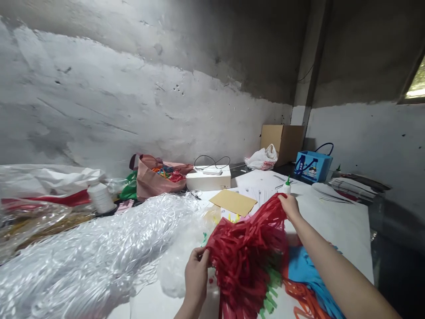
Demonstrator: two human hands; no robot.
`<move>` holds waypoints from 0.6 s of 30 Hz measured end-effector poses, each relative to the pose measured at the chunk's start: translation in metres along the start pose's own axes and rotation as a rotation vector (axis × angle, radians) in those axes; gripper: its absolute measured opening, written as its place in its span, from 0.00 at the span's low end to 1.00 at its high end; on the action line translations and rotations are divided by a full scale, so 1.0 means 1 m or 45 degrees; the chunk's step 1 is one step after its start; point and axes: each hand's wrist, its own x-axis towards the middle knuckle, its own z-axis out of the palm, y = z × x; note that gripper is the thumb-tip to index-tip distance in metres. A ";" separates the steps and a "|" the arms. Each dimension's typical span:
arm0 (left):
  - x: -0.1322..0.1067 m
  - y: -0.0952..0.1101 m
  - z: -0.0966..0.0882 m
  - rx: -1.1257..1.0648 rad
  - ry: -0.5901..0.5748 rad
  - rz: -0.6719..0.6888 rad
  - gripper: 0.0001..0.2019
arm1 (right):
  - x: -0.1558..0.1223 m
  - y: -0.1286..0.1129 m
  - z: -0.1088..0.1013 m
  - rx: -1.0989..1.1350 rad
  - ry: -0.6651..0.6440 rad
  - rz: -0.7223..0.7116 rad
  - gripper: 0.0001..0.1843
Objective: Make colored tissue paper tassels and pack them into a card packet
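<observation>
The red fringed band was above the near part of the white worktop, stretched between two hands; the left hand had its fingers pinched narrow on the lower left corner, while the fingers of the right hand were closed on the upper right corner; the grip at both ends seemed meant to draw the uncut edge out, so that the strips could hang loose instead of bunching.

Under and beside it lay green strips, orange strips and a blue fringed piece, probably grouped by colour within easy reach; a glue bottle stood upright just beyond the right hand, perhaps to be handy yet out of the strips' way; a tan card lay flat behind the band; to the left spread a heap of glossy white strands, likely laid lengthwise to limit tangling; a pink bag behind it gaped open, its coloured strips showing.
</observation>
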 end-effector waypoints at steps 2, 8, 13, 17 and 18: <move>0.010 -0.006 -0.001 -0.011 0.035 -0.081 0.20 | 0.010 0.002 -0.021 -0.003 0.106 -0.018 0.17; 0.013 0.003 -0.008 0.097 0.028 -0.118 0.21 | 0.015 -0.019 -0.089 -0.042 0.267 -0.244 0.15; -0.014 0.049 0.005 0.233 -0.040 0.190 0.29 | -0.040 -0.061 -0.119 -0.051 -0.064 -0.685 0.10; -0.058 0.099 0.029 0.287 -0.353 0.679 0.26 | -0.111 -0.100 -0.122 -0.090 -0.396 -1.057 0.12; -0.069 0.112 0.033 0.339 -0.436 0.833 0.27 | -0.129 -0.110 -0.122 -0.098 -0.454 -1.129 0.13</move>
